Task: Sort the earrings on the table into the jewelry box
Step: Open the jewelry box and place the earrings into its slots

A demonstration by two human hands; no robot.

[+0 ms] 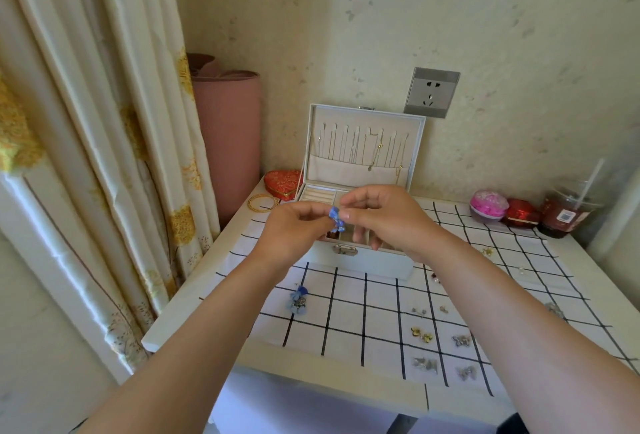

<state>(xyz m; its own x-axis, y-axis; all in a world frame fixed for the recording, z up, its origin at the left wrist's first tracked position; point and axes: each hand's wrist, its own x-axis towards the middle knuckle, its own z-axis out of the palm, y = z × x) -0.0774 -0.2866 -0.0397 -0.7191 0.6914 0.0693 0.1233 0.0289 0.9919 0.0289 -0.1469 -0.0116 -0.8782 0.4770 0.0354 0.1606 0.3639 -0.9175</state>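
Silver and gold small earrings (425,364) lie scattered on the checked cloth (346,298) near the bench's (194,312) front right corner. A loose blue earring (298,300) rests on the cloth toward the front left. Above the open jewelry box (363,260) the hands meet. The left hand (294,229) has its grip pinching the held blue earring (336,217), and the right hand (384,219) pinches its other side. Necklaces (360,148) hang inside the raised lid (415,156) by the back edge.

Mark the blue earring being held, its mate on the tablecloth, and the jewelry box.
held blue earring (335,215), head view, on its blue top bead.
blue earring on the tablecloth (298,299), head view, on its middle cluster.
jewelry box (363,264), head view, on its front wall.
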